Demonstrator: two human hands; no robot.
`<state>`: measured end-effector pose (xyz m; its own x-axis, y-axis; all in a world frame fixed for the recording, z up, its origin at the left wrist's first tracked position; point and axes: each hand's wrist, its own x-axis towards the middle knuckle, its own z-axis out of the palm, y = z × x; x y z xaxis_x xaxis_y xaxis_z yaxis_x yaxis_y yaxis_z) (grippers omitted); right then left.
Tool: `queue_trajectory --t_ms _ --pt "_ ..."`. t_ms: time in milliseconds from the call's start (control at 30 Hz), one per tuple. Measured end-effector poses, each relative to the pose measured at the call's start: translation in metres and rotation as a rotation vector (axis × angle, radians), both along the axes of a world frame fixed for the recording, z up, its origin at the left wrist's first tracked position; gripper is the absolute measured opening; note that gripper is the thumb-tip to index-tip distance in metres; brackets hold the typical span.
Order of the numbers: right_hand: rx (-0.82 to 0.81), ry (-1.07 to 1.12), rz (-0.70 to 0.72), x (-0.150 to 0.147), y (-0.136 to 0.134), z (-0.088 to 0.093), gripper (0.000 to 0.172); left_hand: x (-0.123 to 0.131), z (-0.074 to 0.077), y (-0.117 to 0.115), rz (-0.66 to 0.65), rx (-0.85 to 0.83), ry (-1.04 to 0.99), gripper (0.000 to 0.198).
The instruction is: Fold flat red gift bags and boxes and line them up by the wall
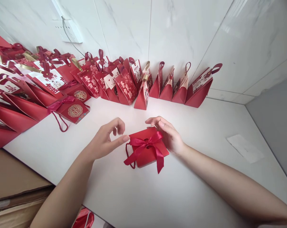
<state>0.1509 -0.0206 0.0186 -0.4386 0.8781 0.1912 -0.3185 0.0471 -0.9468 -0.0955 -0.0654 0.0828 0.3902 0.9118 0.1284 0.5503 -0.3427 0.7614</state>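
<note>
A red gift box (145, 159) sits on the white table, topped with a crimson satin ribbon bow (147, 143) and with a twisted cord handle (127, 150) at its left side. My left hand (109, 137) hovers at the box's upper left corner, fingers loosely curled and apart from the thumb, gripping nothing. The thumb tip is close to the corner; whether it touches I cannot tell. On the other side my right hand (170, 134) rests beside the box's right edge with loosely spread fingers. Part of its palm lies behind the box.
Along the tiled wall (176, 34) stands a row of red gift bags (126, 88) with loop handles, packed densely at the left. Two small red boxes (71, 109) with gold emblems lie before them. A paper slip (245, 148) is at right, a cardboard box (12, 171) at lower left.
</note>
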Motion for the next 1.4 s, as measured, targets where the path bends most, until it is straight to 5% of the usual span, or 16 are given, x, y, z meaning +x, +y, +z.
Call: queue_trajectory --t_ms 100,200,333,533,767,867,1100,1400 --pt "0.071 0.002 -0.19 0.001 -0.003 0.009 0.02 0.011 -0.007 -0.002 0.016 0.3 -0.079 0.025" --pt "0.37 -0.103 -0.387 0.01 -0.013 0.033 0.02 0.022 -0.011 -0.007 -0.041 0.317 -0.09 0.018" --pt "0.852 -0.647 -0.186 0.02 -0.036 0.068 0.033 0.029 -0.014 -0.01 -0.034 0.254 -0.053 0.01" --pt "1.026 -1.13 -0.142 0.017 -0.052 0.072 0.022 0.031 -0.018 -0.006 -0.075 0.07 -0.127 0.017" --pt "1.054 -1.19 -0.106 0.02 -0.049 0.075 0.016 0.027 -0.02 -0.001 0.024 -0.063 -0.241 0.034" --pt "1.057 -1.176 -0.155 0.016 -0.051 0.07 0.026 0.029 -0.021 -0.001 0.068 -0.05 -0.226 0.036" --pt "1.348 -1.138 -0.292 0.014 -0.047 0.06 0.028 0.039 -0.024 -0.004 0.207 0.064 -0.168 0.039" --pt "1.575 -0.911 -0.233 0.014 -0.043 0.064 0.03 0.034 -0.023 0.001 0.214 0.059 -0.19 0.04"
